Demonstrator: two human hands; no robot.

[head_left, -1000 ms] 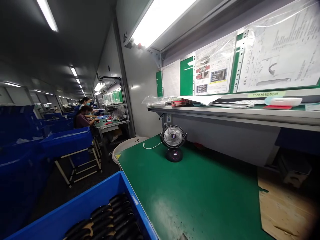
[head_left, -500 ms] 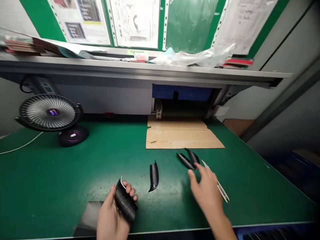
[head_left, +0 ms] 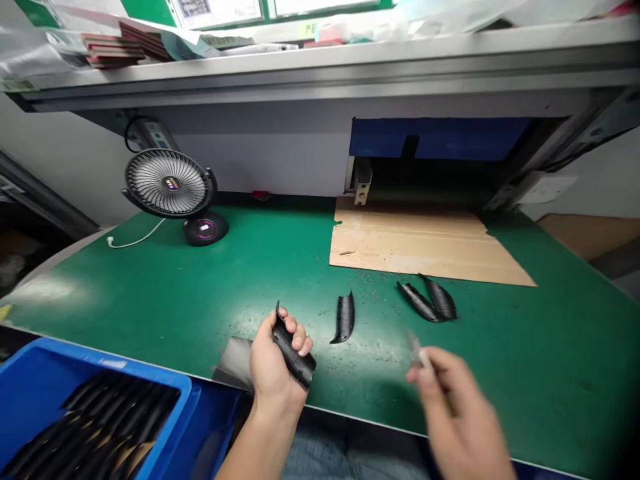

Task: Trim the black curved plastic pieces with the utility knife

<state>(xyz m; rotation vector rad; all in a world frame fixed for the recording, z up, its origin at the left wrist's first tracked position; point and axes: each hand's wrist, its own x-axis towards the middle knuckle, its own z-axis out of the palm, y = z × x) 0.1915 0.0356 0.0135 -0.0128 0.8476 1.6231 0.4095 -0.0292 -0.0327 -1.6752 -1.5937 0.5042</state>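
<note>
Black curved plastic piece (head_left: pixel 294 353) stays wrapped by the curled fingers (head_left: pixel 300 343) of the left hand (head_left: pixel 274 363); fingers (head_left: pixel 430 377) of the right hand (head_left: pixel 457 417) pinch a blurred slim metal tool (head_left: pixel 414 350) over the green mat (head_left: pixel 150 280), near one black piece (head_left: pixel 344 319) and a touching black pair (head_left: pixel 430 300)

Worn on my head, the single camera looks forward and down across the green-matted workbench (head_left: pixel 280 267) toward the grey metal shelf (head_left: pixel 320 73), close above my left hand (head_left: pixel 277 357) and right hand (head_left: pixel 457 413).
</note>
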